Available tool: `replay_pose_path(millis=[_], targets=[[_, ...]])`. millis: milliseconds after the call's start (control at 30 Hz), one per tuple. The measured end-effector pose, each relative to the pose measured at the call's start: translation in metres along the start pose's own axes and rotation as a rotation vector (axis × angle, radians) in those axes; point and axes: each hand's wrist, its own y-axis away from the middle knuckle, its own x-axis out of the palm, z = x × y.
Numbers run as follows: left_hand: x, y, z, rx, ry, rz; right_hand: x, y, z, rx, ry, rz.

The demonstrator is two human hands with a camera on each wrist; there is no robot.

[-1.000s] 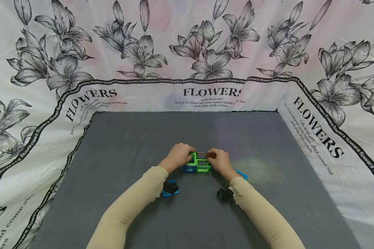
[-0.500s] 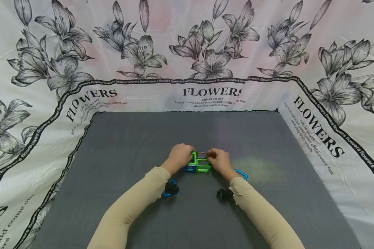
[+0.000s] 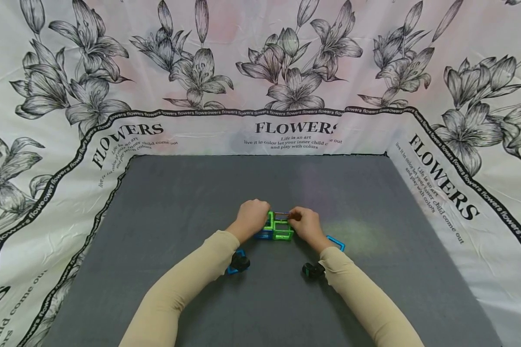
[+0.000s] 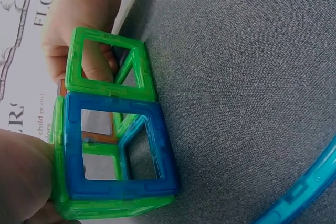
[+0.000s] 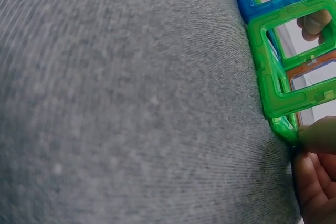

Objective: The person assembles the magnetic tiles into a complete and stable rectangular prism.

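Note:
Square magnetic tiles form a low two-box structure in the middle of the table in the head view. Its near side shows a blue magnetic tile [image 4: 121, 188] beside a green magnetic tile [image 5: 259, 72]; an orange magnetic tile [image 4: 102, 137] shows through the frames at the back. My left hand [image 3: 250, 217] grips the left box, its fingers at the green upper and end tiles and partly hidden behind them. At the other end, my right hand [image 3: 307, 225] pinches the green end tile between thumb and fingers, low by the tabletop in the right wrist view.
A loose blue tile [image 3: 337, 242] lies beside the right wrist. Another blue tile [image 3: 232, 271] lies under the black left wrist camera [image 3: 241, 262]. The grey tabletop [image 3: 191, 193] meets white flower-print cloth [image 3: 217, 132] at its back and sides.
My left hand has shifted slightly right, and the left box has moved a little with it, closer against the right box. My right hand has stayed in place.

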Motion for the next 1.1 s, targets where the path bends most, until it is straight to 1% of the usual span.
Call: replay_pose_path(millis=[233, 300, 367, 433, 500, 600, 667, 700, 733, 800, 867, 933, 1000, 1100], targets=[[-0.002, 0.004, 0.001, -0.006, 0.030, 0.015, 0.002, 0.000, 0.001, 0.013, -0.002, 0.004], [-0.002, 0.005, 0.002, -0.008, 0.049, 0.023, 0.003, 0.000, 0.000, 0.017, -0.008, 0.008], [-0.003, 0.005, 0.003, -0.011, 0.093, 0.035, 0.003, 0.001, -0.001, 0.020, -0.015, 0.010], [-0.003, 0.006, 0.006, -0.020, 0.183, 0.054, 0.003, 0.001, -0.002, 0.023, -0.024, 0.009], [-0.002, 0.007, 0.010, -0.046, 0.323, 0.085, 0.002, 0.002, -0.002, 0.024, -0.030, 0.008], [0.001, 0.013, 0.019, -0.121, 0.545, 0.117, 0.001, 0.003, -0.003, 0.023, -0.035, 0.011], [0.005, 0.018, 0.027, -0.172, 0.695, 0.124, 0.001, 0.004, -0.003, 0.022, -0.035, 0.017], [0.008, 0.021, 0.031, -0.188, 0.757, 0.127, 0.001, 0.004, -0.004, 0.025, -0.036, 0.021], [0.011, 0.024, 0.036, -0.190, 0.808, 0.133, 0.001, 0.004, -0.004, 0.025, -0.037, 0.023], [0.017, 0.031, 0.044, -0.179, 0.879, 0.163, 0.001, 0.004, -0.005, 0.028, -0.038, 0.022], [0.022, 0.036, 0.051, -0.147, 0.902, 0.199, 0.000, 0.005, -0.006, 0.031, -0.034, 0.024], [0.025, 0.039, 0.056, -0.108, 0.886, 0.224, 0.000, 0.005, -0.006, 0.025, -0.031, 0.017], [0.026, 0.041, 0.058, -0.093, 0.871, 0.234, 0.001, 0.004, -0.006, 0.015, -0.029, 0.011], [0.026, 0.041, 0.060, -0.090, 0.856, 0.245, 0.001, 0.004, -0.005, 0.005, -0.037, 0.004]])
